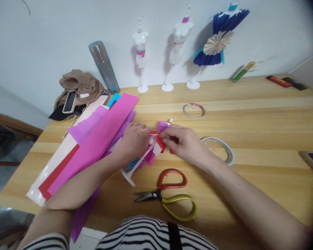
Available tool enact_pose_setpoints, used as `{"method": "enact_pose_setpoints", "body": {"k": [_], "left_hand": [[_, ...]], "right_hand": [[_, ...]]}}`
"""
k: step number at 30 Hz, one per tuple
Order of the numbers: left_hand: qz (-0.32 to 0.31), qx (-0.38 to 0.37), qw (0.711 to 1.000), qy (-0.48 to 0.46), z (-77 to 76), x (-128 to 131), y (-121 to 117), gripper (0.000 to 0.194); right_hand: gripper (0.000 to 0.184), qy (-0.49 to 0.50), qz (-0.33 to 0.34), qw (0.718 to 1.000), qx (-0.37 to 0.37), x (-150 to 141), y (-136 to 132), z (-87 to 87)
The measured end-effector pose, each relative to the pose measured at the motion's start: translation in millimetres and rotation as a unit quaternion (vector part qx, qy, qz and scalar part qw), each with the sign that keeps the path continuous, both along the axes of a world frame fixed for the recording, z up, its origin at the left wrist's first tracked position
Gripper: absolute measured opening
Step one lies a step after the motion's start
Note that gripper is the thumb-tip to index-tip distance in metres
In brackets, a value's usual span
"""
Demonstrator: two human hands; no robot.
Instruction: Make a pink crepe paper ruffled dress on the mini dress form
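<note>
A small white dress-form mannequin [137, 165] lies tilted on the table between my hands, its round base toward me. Purple, magenta and red crepe paper [160, 143] is wrapped about its body. My left hand [136, 140] is closed at the left of the mannequin, fingers curled against the dressed part; its fingertips are partly hidden. Thumb and forefinger of my right hand [182, 141] pinch the red paper at the mannequin's right side. Just in front lie scissors [156, 195] with one red and one yellow handle, blades pointing left.
Crepe paper sheets [101, 139] cover the table's left side. Behind stand two bare mannequins [141, 60] and one in a blue paper dress [206, 52]. Two tape rolls [231, 152] lie to the right. A flask [104, 66], a phone [69, 101] and a glue tube [243, 72] are at the back.
</note>
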State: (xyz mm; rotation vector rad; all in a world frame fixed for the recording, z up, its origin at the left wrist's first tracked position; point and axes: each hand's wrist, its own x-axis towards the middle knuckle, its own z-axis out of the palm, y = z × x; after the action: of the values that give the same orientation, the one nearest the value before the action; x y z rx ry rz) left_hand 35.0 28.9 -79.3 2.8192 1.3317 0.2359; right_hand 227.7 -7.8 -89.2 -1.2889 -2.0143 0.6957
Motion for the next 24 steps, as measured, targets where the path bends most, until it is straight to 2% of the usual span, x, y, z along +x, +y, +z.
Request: {"method": "enact_pose_setpoints", "body": {"k": [2,6,10,13,16,18,20,24], "left_hand": [[0.005,0.008,1.0,0.001,1.0,1,0,0.015],[0.018,-0.022,0.999,-0.026,0.2,2,2,0.021],[0.011,-0.014,0.994,-0.104,-2.3,-2,2,0.019],[0.025,0.017,0.987,-0.159,3.7,-9,-8,0.017],[0.075,-0.029,0.991,-0.109,15.8,-19,-30,0.021],[0.085,-0.084,0.992,-0.041,21.8,-26,-47,0.026],[0.077,-0.118,0.99,0.021,23.4,-32,-62,0.023],[0.076,-0.179,0.98,0.044,17.1,-39,-72,0.021]], "right_hand": [[0.018,0.001,-0.001,1.0,-0.002,0,1,-0.9],[0.018,0.006,0.005,1.0,-0.005,0,0,-0.7],[0.018,-0.008,0.027,0.999,0.026,0,-5,3.3],[0.034,-0.056,0.076,0.994,0.051,-2,-12,7.2],[0.048,-0.122,0.123,0.983,0.065,-5,-16,8.3],[0.046,-0.157,0.137,0.976,0.068,-6,-16,7.1],[0.039,-0.181,0.139,0.971,0.072,-6,-15,5.4],[0.031,-0.202,0.138,0.967,0.072,-3,-14,5.5]]}}
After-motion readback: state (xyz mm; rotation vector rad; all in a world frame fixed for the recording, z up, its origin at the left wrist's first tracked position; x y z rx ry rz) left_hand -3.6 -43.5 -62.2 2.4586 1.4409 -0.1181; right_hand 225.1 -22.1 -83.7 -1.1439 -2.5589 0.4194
